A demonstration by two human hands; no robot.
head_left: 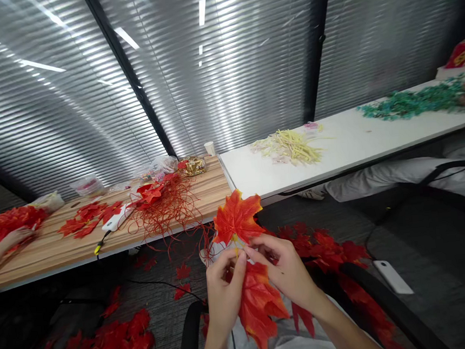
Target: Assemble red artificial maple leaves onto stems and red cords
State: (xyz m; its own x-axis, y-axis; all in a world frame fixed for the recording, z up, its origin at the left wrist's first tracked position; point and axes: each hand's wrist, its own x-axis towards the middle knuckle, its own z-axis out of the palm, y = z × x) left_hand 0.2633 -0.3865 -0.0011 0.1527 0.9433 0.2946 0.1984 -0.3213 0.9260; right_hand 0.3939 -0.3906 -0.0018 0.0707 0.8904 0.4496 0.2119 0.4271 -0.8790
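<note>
Both hands are close together above my lap, thumbs and fingers pinched near the stem of a red-orange artificial maple leaf. My left hand pinches the yellowish stem just below that leaf. My right hand is closed at the same spot, its fingertips meeting the left thumb; what exactly it grips is too small to make out. A second maple leaf hangs below, between the hands and partly behind the fingers. Thin red cords trail off the wooden table's edge towards the leaves.
Red leaves lie on the wooden table and in heaps on the floor. The white table carries pale yellow strips and green foliage. A paper cup stands behind. Co-workers' hands show at both sides; chair armrests flank me.
</note>
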